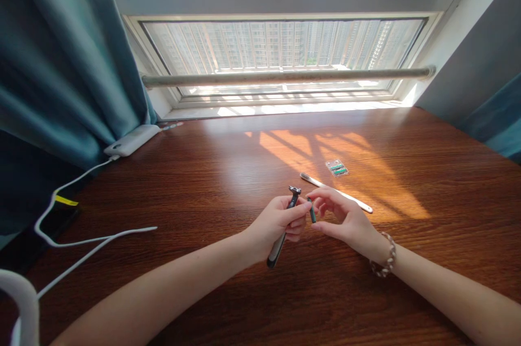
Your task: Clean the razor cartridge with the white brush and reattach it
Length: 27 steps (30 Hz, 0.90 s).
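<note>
My left hand (279,221) is closed around a dark razor handle (277,248), whose bare head end (294,191) points up and away from me. My right hand (345,218) pinches a small dark razor blade cartridge (312,210) between thumb and fingers, right beside the handle's upper part. Both hands hover over the wooden desk (203,188), with a bead bracelet (386,259) on the right wrist. Just beyond my right hand lies a white toothbrush (321,183). A small clear pack with green cartridges (336,167) lies further back in the sunlight.
A white power bank (132,140) lies at the desk's back left with a white cable (81,237) trailing toward me. A dark phone (49,221) sits at the left edge. Teal curtains (61,64) hang on the left, and a window (280,53) with a rail is behind the desk.
</note>
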Tool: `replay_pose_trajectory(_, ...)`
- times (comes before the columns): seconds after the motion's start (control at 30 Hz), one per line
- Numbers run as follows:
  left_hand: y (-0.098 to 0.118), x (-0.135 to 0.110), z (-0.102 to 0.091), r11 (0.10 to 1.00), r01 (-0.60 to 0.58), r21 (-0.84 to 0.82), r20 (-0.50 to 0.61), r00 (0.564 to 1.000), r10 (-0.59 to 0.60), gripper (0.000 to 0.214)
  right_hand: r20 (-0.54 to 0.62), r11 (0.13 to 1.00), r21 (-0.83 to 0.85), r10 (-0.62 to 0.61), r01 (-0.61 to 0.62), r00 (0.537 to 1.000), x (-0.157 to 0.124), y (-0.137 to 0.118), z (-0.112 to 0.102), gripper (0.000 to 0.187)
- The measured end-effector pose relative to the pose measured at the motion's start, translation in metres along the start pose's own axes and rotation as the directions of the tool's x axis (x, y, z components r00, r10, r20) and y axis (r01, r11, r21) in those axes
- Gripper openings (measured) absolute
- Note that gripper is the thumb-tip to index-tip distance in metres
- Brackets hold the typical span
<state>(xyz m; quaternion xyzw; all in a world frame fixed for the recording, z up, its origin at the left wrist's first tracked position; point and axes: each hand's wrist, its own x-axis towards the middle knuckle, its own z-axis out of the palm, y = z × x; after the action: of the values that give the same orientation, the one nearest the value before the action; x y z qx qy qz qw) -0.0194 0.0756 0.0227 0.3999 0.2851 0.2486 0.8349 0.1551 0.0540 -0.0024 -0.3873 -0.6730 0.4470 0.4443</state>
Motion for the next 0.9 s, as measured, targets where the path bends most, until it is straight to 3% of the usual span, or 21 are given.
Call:
replay_pose_trajectory(0.17, -0.002, -0.001, 0.001, 0.994, -0.060, 0.096, -0.087, 0.994, 0.068, 0.024, -0.039, 0.999, -0.047, 0.001, -0.002, 0.999, 0.001, 0.001, -0.002, 0.041)
replay_pose_trajectory(0.33, -0.001, -0.002, 0.004, 0.969, -0.121, 0.213, -0.218, 0.961, 0.168, 0.022, -0.133, 0.952, 0.279, 0.170, -0.128, 0.976, 0.006, 0.005, -0.005, 0.036)
replay_pose_trajectory(0.5, 0.001, -0.004, 0.007, 0.938, -0.068, 0.340, -0.154, 0.980, 0.127, 0.037, -0.103, 0.860, 0.473, 0.270, -0.191, 0.957, 0.007, 0.005, -0.005, 0.037)
replay_pose_trajectory(0.67, 0.004, -0.008, 0.012, 0.849, -0.194, 0.491, -0.082, 0.960, 0.267, 0.028, -0.014, 0.812, 0.543, 0.266, -0.216, 0.964, 0.004, 0.003, -0.004, 0.041)
replay_pose_trajectory(0.9, 0.002, -0.011, 0.013, 0.817, -0.239, 0.525, 0.029, 0.964, 0.263, 0.038, 0.051, 0.789, 0.575, 0.229, -0.216, 0.972, 0.005, 0.005, -0.006, 0.043)
